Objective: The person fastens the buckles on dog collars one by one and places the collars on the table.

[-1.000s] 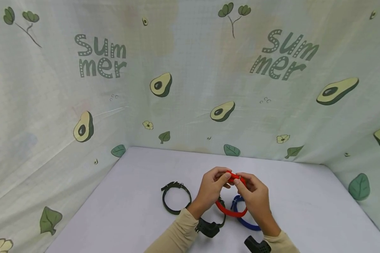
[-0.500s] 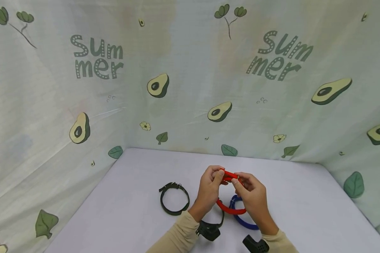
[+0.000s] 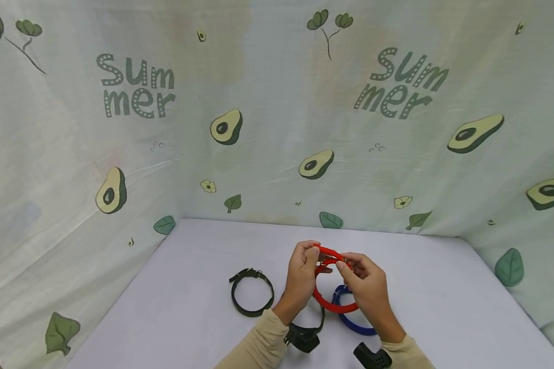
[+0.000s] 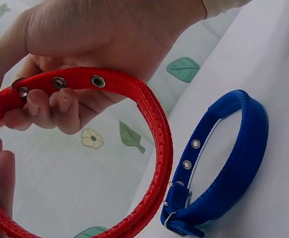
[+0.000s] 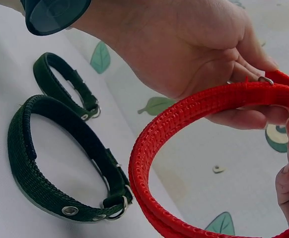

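A red webbing collar (image 3: 336, 308) with metal eyelets is held up above the table, its loop hanging below both hands. My left hand (image 3: 301, 279) pinches the strap's left part between thumb and fingers. My right hand (image 3: 368, 287) grips the strap on the other side, near a small metal fitting (image 3: 344, 260). In the left wrist view, right-hand fingers curl under the strap beside a row of eyelets (image 4: 98, 81). In the right wrist view, a metal ring (image 5: 266, 80) shows near the left thumb. Fingers partly cover the fastening.
A blue collar (image 3: 362, 329) lies behind and below the right hand. Two dark green collars lie to the left, one (image 3: 235, 302) apart and one (image 3: 322, 319) partly behind the left forearm. A patterned cloth backdrop (image 3: 268, 205) rises beyond the white table (image 3: 203, 246).
My left hand has moved slightly left, away from the right hand, drawing out more red strap between them. The head view has shifted a little. The other collars lie as before.
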{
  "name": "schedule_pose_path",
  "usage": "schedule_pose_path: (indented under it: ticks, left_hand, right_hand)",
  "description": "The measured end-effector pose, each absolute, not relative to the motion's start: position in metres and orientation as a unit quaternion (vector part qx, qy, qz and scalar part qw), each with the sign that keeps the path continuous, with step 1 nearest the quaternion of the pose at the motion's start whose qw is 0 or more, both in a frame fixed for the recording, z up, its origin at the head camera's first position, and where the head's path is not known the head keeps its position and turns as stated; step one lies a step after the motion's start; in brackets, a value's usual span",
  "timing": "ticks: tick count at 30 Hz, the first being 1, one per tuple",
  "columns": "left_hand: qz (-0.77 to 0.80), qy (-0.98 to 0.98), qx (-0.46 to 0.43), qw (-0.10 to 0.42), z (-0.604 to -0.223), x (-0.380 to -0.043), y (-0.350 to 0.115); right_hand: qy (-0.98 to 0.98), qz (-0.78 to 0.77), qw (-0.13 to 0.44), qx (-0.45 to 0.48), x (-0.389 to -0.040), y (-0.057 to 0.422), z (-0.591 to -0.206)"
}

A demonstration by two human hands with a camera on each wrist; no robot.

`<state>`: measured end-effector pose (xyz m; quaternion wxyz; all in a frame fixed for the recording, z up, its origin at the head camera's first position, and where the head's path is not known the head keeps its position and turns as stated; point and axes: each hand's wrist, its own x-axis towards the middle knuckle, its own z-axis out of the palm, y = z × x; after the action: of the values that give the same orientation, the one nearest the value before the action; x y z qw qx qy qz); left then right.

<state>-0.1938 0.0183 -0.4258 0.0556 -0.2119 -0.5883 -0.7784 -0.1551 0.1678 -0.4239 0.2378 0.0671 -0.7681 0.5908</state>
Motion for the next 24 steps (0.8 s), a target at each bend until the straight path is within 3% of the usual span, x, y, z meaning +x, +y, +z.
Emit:
schedule_pose_path:
  ticks: [12, 24]
  left_hand:
    - [-0.782, -0.583, -0.213, 0.058, -0.4279, -0.193, 0.0133]
    - [-0.79, -0.571, -0.224, 0.01, -0.4279, -0.1936, 0.0191]
  right_hand:
    - [-0.76, 0.61, 0.216, 0.06, -0.1546, 0.1656, -0.424]
    - [-0.761, 0.598, 0.246, 0.053, -0.1564, 0.169, -0.4282]
